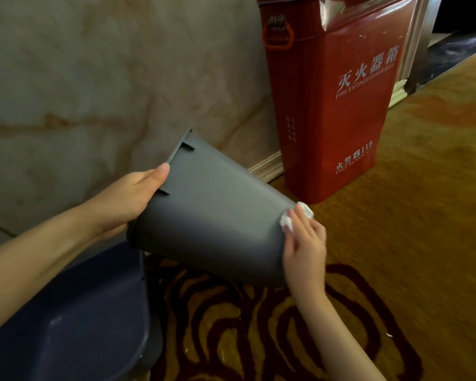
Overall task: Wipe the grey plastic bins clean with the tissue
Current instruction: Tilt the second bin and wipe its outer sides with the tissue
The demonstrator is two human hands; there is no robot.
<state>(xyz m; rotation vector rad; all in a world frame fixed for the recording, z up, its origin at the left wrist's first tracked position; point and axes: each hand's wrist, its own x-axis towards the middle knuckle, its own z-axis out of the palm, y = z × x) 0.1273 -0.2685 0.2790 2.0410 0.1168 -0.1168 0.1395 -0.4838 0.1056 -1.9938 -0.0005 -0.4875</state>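
A grey plastic bin (212, 213) is held on its side above the floor, its rim toward the left and its base toward the right. My left hand (127, 199) grips the rim end, thumb along the edge. My right hand (304, 243) presses a crumpled white tissue (297, 217) against the bin's base edge at the right. A second, darker grey bin (77, 323) sits at the lower left with its opening facing up.
A red fire extinguisher box (333, 105) stands on the floor just behind and right of the held bin. A marble wall (94, 78) with a skirting fills the left. The carpet (410, 202) is golden with dark red swirls.
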